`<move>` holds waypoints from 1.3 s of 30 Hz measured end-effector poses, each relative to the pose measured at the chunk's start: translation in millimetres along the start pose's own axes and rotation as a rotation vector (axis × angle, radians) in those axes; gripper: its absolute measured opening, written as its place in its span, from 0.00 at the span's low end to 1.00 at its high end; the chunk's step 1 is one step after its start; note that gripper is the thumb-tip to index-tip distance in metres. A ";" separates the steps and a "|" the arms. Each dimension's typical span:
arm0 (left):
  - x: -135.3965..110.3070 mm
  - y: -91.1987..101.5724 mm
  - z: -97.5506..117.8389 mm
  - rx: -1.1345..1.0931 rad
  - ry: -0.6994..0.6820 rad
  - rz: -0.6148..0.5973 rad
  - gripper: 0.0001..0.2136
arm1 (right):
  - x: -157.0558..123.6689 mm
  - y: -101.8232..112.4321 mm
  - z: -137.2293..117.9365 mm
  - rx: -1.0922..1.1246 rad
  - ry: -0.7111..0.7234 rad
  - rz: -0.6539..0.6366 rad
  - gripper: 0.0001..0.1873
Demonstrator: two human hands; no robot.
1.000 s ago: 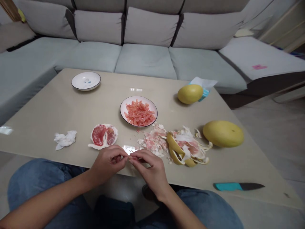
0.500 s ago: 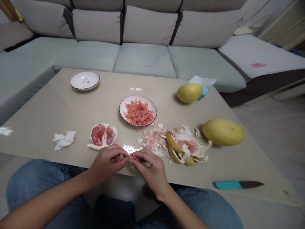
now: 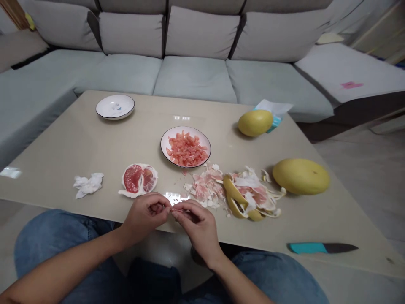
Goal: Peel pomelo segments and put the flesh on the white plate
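Observation:
My left hand (image 3: 147,215) and my right hand (image 3: 198,226) meet fingertip to fingertip over the table's near edge. Both are pinched on a small piece of pomelo flesh (image 3: 174,210), mostly covered by the fingers. Just beyond the left hand lies a partly peeled pomelo chunk (image 3: 136,179), red flesh showing between white pith. A heap of pale pink membrane scraps (image 3: 207,185) is beyond the right hand, beside yellow pomelo peel (image 3: 236,196). Farther back stands a white dark-rimmed plate (image 3: 164,147) bearing many loose pieces of pink pomelo flesh (image 3: 186,150).
A knife with a turquoise handle (image 3: 308,248) lies near the right front edge. Two whole pomelos (image 3: 300,176) are on the right, one by a tissue pack (image 3: 275,122). Another plate (image 3: 104,107) is back left; crumpled tissue (image 3: 88,185) lies front left.
The view has shifted slightly, so the table's things appear a little farther right. Both hands stay together in nearly the same pinch; nothing on the table has visibly been moved.

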State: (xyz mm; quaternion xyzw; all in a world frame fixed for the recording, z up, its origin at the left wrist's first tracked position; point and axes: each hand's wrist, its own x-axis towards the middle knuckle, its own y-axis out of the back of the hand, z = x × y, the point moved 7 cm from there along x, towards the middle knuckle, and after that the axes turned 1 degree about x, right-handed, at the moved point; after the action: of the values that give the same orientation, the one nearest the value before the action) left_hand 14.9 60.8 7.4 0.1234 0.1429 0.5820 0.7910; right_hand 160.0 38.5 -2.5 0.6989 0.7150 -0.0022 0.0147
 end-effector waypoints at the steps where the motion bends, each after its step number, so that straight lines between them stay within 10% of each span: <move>1: -0.2 -1.3 -4.1 -0.053 0.039 -0.004 0.04 | -0.2 -0.7 3.7 0.050 -0.038 -0.001 0.04; 19: -3.4 -17.8 -19.4 -0.299 0.215 -0.100 0.08 | 7.2 17.0 22.3 0.392 -0.208 0.109 0.11; 39: -5.7 7.2 30.8 0.191 -0.261 0.038 0.06 | 3.8 3.8 8.7 0.191 -0.091 0.003 0.04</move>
State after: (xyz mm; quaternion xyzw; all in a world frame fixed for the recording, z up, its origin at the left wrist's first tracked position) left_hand 18.3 56.6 39.1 0.2754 0.0912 0.5595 0.7764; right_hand 163.9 42.2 -11.3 0.6974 0.7091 -0.1022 -0.0193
